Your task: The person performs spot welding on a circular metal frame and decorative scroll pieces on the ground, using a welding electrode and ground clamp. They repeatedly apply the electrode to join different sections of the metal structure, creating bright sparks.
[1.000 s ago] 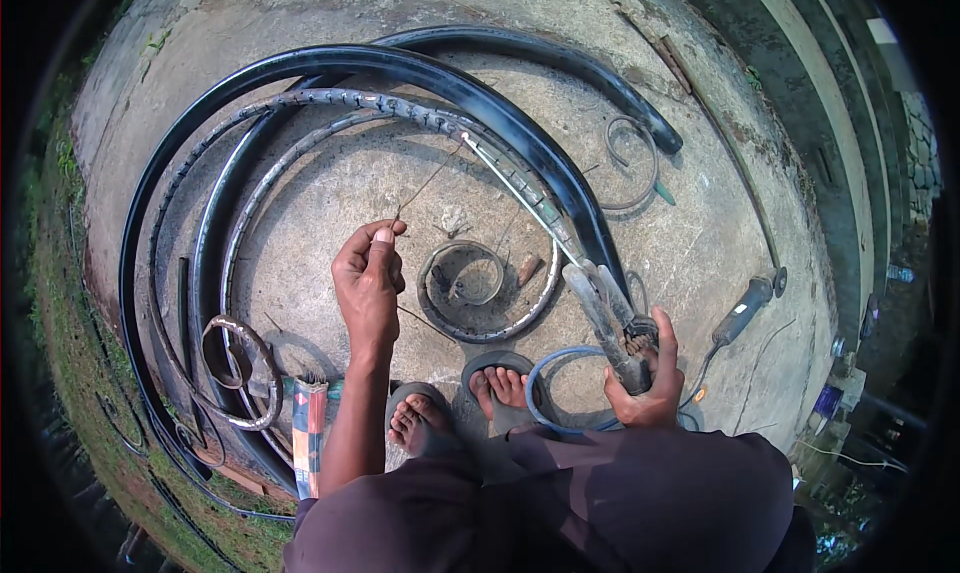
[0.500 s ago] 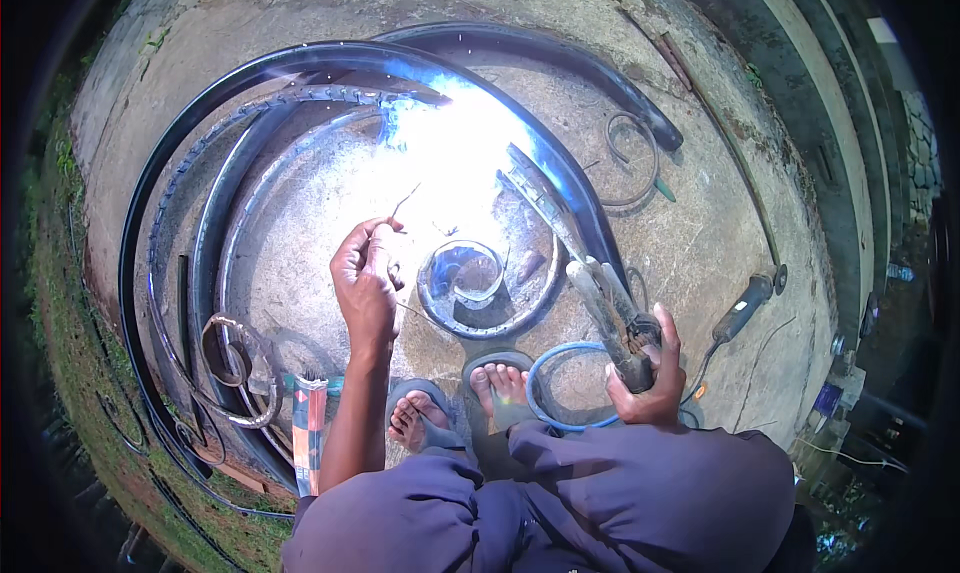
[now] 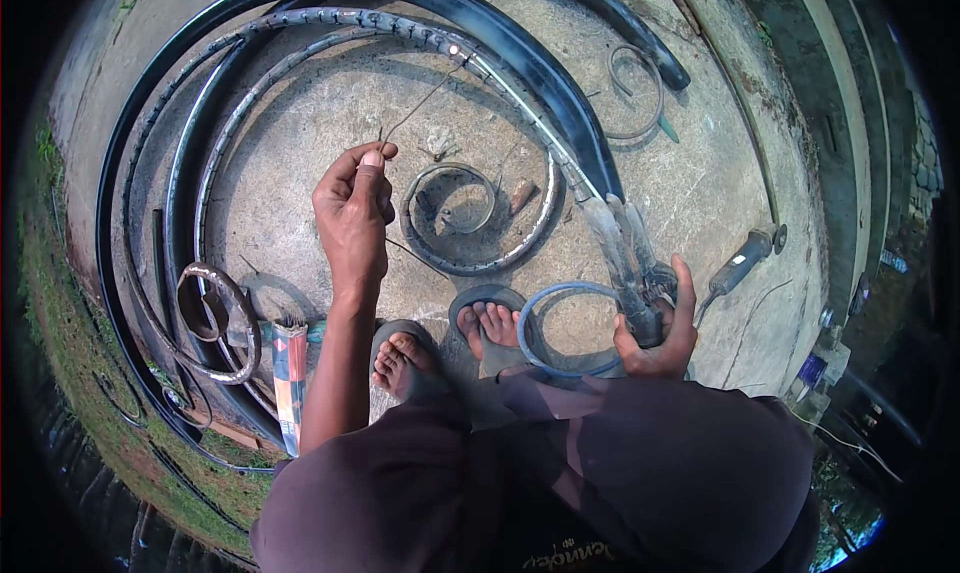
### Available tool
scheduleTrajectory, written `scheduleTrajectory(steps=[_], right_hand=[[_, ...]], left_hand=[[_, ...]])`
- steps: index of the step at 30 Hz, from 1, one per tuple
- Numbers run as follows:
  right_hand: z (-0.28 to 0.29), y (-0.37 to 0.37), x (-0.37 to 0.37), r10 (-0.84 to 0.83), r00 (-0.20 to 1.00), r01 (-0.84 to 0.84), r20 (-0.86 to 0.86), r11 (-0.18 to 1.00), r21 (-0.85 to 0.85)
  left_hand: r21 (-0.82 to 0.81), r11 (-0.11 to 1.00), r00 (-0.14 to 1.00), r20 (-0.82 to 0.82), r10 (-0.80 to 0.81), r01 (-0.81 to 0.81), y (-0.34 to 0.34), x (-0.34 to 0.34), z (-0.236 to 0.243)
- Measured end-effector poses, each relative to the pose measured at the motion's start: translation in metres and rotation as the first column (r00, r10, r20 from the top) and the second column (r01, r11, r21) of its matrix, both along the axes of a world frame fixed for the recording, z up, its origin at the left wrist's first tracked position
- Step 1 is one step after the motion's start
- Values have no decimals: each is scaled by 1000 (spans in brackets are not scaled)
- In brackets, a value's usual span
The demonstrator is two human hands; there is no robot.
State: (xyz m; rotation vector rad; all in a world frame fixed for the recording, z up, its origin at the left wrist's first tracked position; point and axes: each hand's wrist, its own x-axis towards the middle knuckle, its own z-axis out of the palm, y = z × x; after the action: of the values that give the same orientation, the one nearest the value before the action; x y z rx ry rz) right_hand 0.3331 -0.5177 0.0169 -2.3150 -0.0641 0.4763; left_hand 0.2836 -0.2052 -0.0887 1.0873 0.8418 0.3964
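Observation:
My left hand [image 3: 352,213] is closed in a pinch on a thin bent wire [image 3: 425,98]. One end of the wire reaches the notched, curved metal bar [image 3: 330,15], close to a small glowing spot. My right hand [image 3: 662,333] grips a worn welding electrode holder [image 3: 628,263], its jaws pointing up and left over the bar's right side. Any electrode in the jaws is hard to tell from the metal behind it. Inside the curve, the bar's end winds into a scroll [image 3: 410,198] on the concrete.
Thick black curved pipes [image 3: 118,158] surround the work. A blue cable loop [image 3: 530,323] lies by my sandalled feet. An open packet of rods [image 3: 290,373] stands at left. On the right lie what looks like an angle grinder [image 3: 740,263] and a thin metal ring [image 3: 655,78].
The bright blue-white welding glare has gone, leaving a small glowing spot and faint smoke. The view has shifted, so the metalwork sits higher. Both hands keep their grips.

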Motion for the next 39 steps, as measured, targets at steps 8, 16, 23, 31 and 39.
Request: scheduleTrajectory(steps=[8,16,23,31,39], right_hand=[[1,5,1,29,1000,-29,1,1000,-9],[-3,-1,3,117,991,-117,72,993,-4],[-5,-2,4,129,988,-130,80,991,14],[-7,-1,1,139,981,-142,134,990,17],[-5,1,4,176,975,-183,135,982,42]], left_hand=[[4,1000,1000,-16,6,-6,-4,2,0],[-26,1000,1000,-3,7,-7,-5,5,0],[19,999,999,-28,37,-37,-6,8,1],[24,1000,1000,-20,20,-20,-4,6,-3],[13,1000,1000,-10,4,-4,-5,7,0]])
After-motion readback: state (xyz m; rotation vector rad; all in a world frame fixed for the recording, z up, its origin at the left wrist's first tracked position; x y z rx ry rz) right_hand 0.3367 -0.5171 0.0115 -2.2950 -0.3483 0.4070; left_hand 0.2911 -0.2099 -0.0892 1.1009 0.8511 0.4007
